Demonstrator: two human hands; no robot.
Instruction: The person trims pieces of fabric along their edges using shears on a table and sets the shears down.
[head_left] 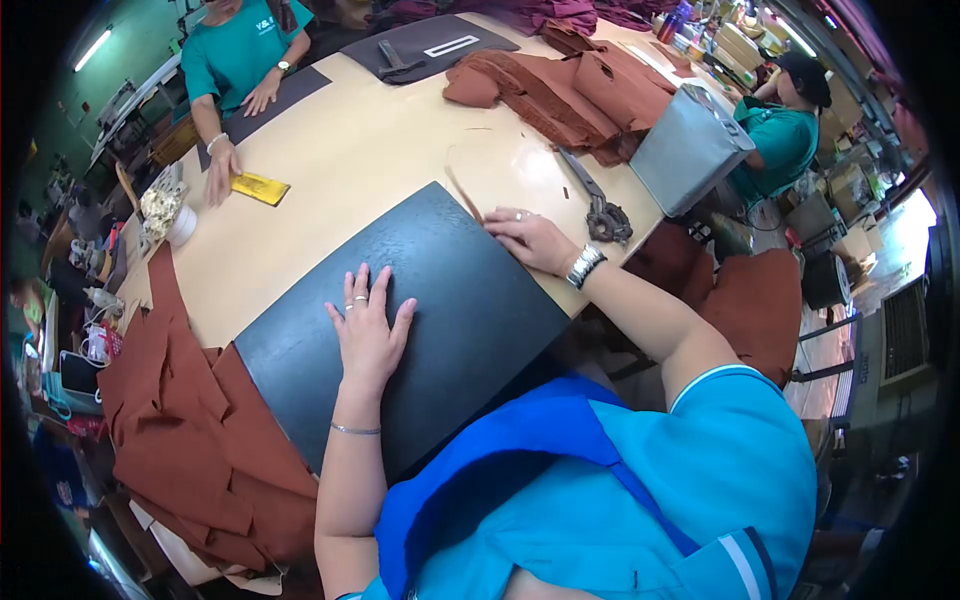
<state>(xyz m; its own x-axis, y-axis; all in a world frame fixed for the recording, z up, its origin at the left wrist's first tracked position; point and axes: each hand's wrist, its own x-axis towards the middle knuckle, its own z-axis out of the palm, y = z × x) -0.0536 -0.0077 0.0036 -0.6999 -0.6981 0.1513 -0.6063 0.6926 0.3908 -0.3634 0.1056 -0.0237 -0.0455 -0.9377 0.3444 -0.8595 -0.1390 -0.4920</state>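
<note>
A large dark board [450, 320] lies flat on the table in front of me. My left hand [370, 325] rests palm down on its middle, fingers spread. At the board's upper right edge is my right hand [530, 240], its fingers curled close around the end of a thin brown strip [464, 194]. Beyond my right hand, large scissors [603, 212] with wrapped handles lie on the table.
Brown material hangs at the left [200, 440] and lies piled at the back right [580, 95]. A metal box [688, 150] stands at the right edge. Across the table [330, 180], a co-worker's hand [221, 172] is near a yellow block [260, 188]. Another person sits at right.
</note>
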